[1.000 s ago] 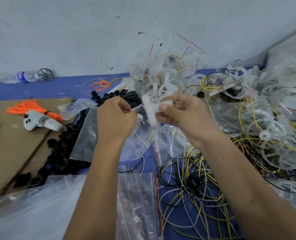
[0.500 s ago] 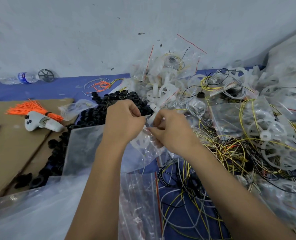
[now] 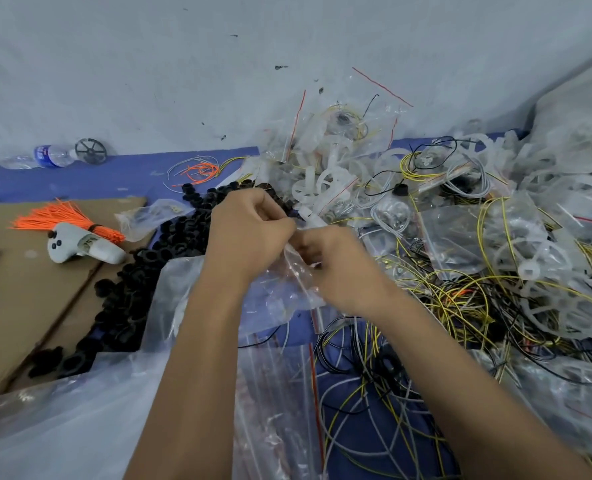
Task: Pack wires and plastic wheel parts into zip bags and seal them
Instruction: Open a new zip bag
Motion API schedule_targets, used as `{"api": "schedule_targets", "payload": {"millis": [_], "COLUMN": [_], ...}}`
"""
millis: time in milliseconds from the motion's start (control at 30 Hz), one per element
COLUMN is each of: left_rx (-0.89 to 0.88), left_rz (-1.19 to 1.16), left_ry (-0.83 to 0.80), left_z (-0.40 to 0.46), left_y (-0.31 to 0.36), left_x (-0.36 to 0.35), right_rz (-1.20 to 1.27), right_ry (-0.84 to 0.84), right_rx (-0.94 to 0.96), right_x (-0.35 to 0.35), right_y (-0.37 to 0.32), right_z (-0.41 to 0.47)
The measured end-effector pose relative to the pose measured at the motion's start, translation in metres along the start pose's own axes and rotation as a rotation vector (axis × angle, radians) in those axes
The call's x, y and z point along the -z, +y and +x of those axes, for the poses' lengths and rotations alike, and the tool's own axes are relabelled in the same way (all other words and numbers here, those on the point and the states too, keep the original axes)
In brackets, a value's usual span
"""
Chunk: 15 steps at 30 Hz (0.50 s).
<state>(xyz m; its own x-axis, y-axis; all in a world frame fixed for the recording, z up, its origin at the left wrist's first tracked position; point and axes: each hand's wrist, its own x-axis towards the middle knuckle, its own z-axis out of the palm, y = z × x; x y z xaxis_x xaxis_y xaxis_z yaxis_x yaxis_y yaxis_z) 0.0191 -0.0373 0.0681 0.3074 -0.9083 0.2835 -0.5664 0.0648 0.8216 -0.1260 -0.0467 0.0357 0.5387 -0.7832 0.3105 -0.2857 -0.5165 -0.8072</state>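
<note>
From the head camera, both hands meet over the middle of a cluttered blue surface. The left hand has its fingers curled, pinching the upper edge of a clear zip bag. The right hand sits just beside it, fingers curled down into the crumpled mouth of the same bag; a white plastic wheel part pokes up between the two hands, and which hand holds it cannot be told. The bag hangs from the hands above loose wires.

To the right lies a tangle of yellow, black and grey wires, mixed with translucent white wheels and filled bags piled toward the wall. Near the person, flat empty zip bags with red seal lines overlap. Left of the hands, a heap of small black rings spreads onto brown cardboard, where a white controller rests against a bundle of orange ties. At the far left, a water bottle lies beside a dark spoked wheel
</note>
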Motion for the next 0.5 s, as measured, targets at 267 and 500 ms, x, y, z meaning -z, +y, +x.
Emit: {"api": "schedule_targets", "payload": {"millis": [267, 500], "left_rx": [0.137, 0.199], "left_rz": [0.005, 0.030], "left_ry": [-0.053, -0.059], "left_z": [-0.001, -0.001], "left_y": [-0.025, -0.035], "left_x": [-0.012, -0.017], "right_rz": [-0.669, -0.588], "right_ry": [-0.117, 0.100], "right_rx": [-0.195, -0.268], "right_x": [0.043, 0.068], "right_y": [0.034, 0.043], "right_z": [-0.003, -0.007]}}
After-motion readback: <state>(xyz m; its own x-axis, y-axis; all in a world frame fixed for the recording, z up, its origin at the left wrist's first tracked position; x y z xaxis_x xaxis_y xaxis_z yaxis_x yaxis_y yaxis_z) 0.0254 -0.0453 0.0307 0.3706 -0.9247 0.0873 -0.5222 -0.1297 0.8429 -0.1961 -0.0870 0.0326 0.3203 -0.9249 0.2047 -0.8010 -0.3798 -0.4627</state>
